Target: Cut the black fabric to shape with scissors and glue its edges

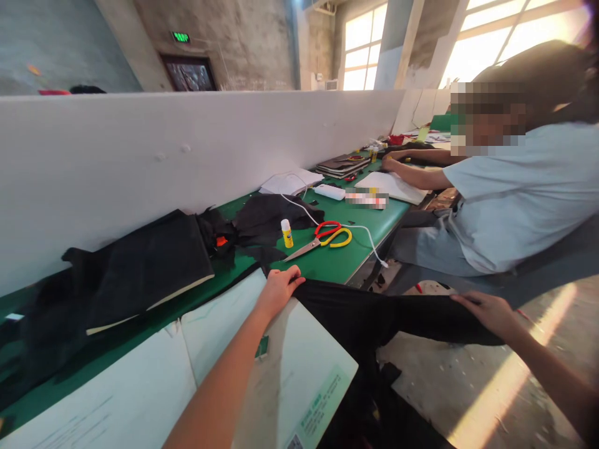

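Black cloth (355, 305) stretches between outstretched left hand (277, 290) and right hand (489, 313), fingers (294, 271) pinching it.

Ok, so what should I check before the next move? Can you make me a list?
1. Left hand gripping the long black cloth: ok, fingers closed at its edge.
2. Right hand gripping the same cloth: ok, farther along, past the table edge.
3. Cloth smooth and flat: not ok, folds show and part hangs down.
4. Metal scissors with red and yellow handles away from fingers: ok, lying on the green table beyond the left hand.
5. Small yellow glue stick with white cap closed: ok, capped and upright.
6. Cloth fixed to the open white booklet with green print: cannot tell.
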A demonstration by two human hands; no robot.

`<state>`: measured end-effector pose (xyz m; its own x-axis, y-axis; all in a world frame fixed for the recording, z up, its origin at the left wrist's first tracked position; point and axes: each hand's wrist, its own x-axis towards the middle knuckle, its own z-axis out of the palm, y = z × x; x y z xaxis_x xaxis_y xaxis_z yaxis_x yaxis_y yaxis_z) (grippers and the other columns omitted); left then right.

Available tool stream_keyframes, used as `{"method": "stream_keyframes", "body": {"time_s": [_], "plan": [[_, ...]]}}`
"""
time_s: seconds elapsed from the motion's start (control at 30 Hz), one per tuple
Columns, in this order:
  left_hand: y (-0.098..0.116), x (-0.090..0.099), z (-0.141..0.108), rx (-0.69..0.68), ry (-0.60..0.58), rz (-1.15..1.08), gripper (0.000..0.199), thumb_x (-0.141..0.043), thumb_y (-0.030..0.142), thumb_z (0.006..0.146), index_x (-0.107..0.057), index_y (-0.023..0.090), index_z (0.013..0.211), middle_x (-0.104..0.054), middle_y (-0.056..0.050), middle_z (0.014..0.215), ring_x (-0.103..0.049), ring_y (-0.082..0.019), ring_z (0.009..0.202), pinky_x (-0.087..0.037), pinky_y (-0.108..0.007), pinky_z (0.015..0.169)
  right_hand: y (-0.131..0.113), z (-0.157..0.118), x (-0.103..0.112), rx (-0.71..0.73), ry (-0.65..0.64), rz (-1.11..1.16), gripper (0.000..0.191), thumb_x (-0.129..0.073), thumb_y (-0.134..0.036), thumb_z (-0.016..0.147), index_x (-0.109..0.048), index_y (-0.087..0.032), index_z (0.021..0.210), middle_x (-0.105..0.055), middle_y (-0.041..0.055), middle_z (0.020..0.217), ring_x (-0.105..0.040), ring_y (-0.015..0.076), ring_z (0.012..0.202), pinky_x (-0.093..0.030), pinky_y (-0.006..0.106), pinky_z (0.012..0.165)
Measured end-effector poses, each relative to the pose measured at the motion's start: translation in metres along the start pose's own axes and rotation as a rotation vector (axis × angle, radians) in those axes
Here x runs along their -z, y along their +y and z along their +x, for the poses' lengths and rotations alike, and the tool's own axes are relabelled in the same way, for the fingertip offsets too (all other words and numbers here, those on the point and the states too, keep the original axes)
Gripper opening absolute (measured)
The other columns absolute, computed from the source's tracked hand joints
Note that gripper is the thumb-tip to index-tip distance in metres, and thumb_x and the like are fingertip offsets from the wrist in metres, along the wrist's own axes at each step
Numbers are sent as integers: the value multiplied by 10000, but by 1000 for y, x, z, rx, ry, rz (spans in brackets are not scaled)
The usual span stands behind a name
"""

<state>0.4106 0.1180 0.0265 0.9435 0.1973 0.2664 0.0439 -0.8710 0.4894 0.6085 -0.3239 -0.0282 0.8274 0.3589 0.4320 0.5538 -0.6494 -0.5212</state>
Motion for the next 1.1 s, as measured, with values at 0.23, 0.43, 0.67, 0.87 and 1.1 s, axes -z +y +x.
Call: {"method": "stream_keyframes", "body": {"time_s": [0.23,0.43,0.67,0.87,1.1], "plan": [[3,3,-4,-50,71,127,158,-400,314,882,-516,207,874,-588,-17,818,-537,-176,809,-382,-324,816,-46,-3,-10,169,-32,77,275,-503,-455,816,-626,-211,784,-648,65,919,-605,207,874,-450,339,820],[59,5,-2,-278,33,219,338,-418,232,858,-480,235,1190,-496,-66,1254,-395,-217,1196,-226,-414,1048,-131,-6,3,-12,54,237,222,-477,-410,846,-599,-237,913,-642,32,887,-599,168,781,-471,295,726],[140,-47,-2,-622,-198,234,425,-556,437,797,-502,169,1123,-625,-91,1105,-485,-211,1152,-194,-432,1076,-182,-2,14,33,86,313,258,-386,-431,880,-533,-225,830,-594,28,764,-558,151,691,-452,257,624],[140,-46,-8,-603,-188,282,178,-472,351,861,-538,192,815,-669,-9,715,-636,-160,683,-433,-285,673,-193,0,5,272,-12,-129,262,-423,-433,857,-533,-195,862,-618,35,777,-549,128,574,-357,235,520],[150,-32,-29,-722,-163,385,273,-429,330,863,-561,183,674,-645,-28,578,-631,-175,584,-393,-302,544,-161,-17,-29,680,-114,-276,393,-424,-326,873,-498,-187,513,-528,-14,486,-501,90,458,-261,245,482]]}}
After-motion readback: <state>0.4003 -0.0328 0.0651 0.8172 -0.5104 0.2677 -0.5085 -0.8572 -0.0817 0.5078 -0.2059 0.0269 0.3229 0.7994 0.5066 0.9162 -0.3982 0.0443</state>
